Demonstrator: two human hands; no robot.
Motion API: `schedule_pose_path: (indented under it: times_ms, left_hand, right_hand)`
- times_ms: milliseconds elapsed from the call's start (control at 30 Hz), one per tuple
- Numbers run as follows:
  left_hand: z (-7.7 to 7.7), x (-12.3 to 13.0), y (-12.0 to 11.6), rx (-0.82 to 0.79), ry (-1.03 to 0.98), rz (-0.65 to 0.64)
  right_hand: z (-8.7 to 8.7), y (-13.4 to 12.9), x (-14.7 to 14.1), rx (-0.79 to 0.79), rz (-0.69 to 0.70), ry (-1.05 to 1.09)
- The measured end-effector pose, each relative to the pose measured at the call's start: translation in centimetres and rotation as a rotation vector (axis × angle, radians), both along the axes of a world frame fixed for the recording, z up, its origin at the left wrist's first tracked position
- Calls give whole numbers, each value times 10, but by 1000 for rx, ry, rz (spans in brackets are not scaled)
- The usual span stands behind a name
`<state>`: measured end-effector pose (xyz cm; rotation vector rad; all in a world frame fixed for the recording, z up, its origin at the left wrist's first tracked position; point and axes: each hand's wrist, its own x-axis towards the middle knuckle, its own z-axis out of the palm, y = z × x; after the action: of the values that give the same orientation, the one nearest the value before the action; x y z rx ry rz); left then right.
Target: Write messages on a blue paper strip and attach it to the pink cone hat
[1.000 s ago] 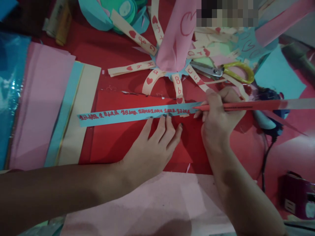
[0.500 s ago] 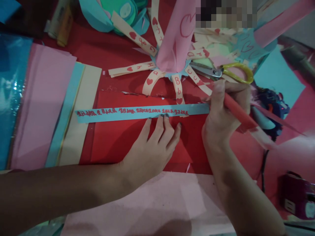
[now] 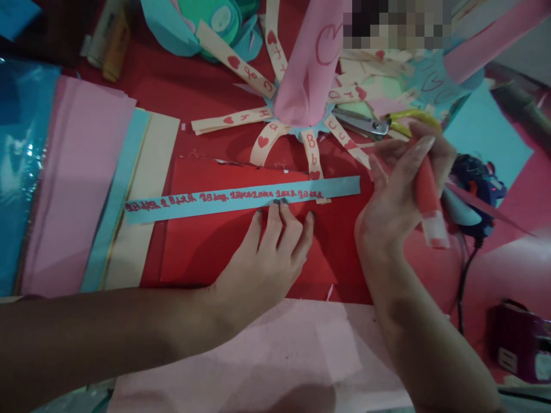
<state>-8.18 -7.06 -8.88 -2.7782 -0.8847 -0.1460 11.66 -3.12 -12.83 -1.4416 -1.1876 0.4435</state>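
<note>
Scissors just beyond right hand

Red handwriting runs along the blue paper strip from its left end to about three-quarters of its length, in small cramped characters too blurred to read. On the cream strips fanned out around the base of the pink paper cone, single red letters stand beside drawn hearts: a capital "B" over a small "b" on the strip pointing down from the cone, and "H" and "h" on the strip pointing left. The cone itself bears a red drawn outline, not a letter that can be made out.
</note>
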Motion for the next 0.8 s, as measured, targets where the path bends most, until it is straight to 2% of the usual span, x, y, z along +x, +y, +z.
schedule_pose_path:
  times_ms: [100, 233, 667, 800]
  left_hand:
    - [2, 1, 0, 12, 20, 20]
    - [3, 2, 0, 17, 34, 33]
    - [9, 2, -3, 28, 113, 107]
    - [10, 2, -4, 34, 121, 120]
  right_hand:
    - [3, 4, -8, 132, -148, 67]
    - [6, 8, -14, 175, -204, 138]
    - [11, 5, -19, 118, -107, 66]
    - [11, 4, -20, 104, -138, 17]
